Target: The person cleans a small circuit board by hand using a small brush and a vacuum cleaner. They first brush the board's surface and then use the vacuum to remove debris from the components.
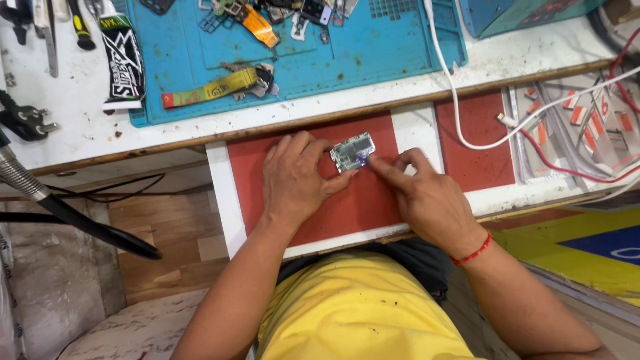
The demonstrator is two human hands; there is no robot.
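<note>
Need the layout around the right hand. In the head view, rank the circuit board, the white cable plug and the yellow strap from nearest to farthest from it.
From the right hand:
1. Circuit board, at its fingertips.
2. White cable plug, to its right on the red panel.
3. Yellow strap, far left on the blue mat.

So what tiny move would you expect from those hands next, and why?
Probably the right hand presses or picks at the near corner of the circuit board. Its fingertip already touches that corner, while the left hand pins the board's left edge against the red panel, steadying it. No tool is in either hand, so a small fingertip move seems likeliest.
</note>
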